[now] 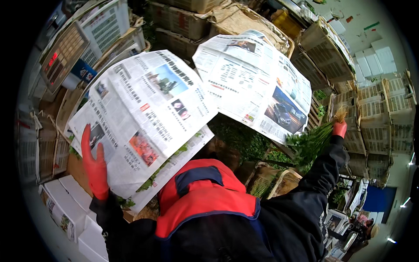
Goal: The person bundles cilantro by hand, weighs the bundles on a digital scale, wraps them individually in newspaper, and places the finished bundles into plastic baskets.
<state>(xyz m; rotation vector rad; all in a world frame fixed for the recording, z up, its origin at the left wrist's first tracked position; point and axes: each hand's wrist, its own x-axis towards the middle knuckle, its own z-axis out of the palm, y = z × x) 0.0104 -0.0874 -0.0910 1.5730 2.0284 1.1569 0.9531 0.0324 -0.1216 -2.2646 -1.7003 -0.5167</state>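
Observation:
My left hand (96,168), in a red glove, is at the left edge of a newspaper sheet (150,113). Its fingers are stretched out and apart; whether they press on the paper I cannot tell. On the right, my red-gloved right hand (339,129) is closed around a bunch of leafy greens (310,142) near its pale roots, with the leaves hanging toward the middle. A second newspaper sheet (248,78) lies further back, beside the first. Under the left sheet, another sheet (181,163) and some green leaves show.
More greens (240,137) lie between the sheets and me, with a basket (279,185) close by. Plastic crates (371,118) are stacked on the right and at the back. A scale with a lit red display (63,56) stands at the left, above white boxes (70,201).

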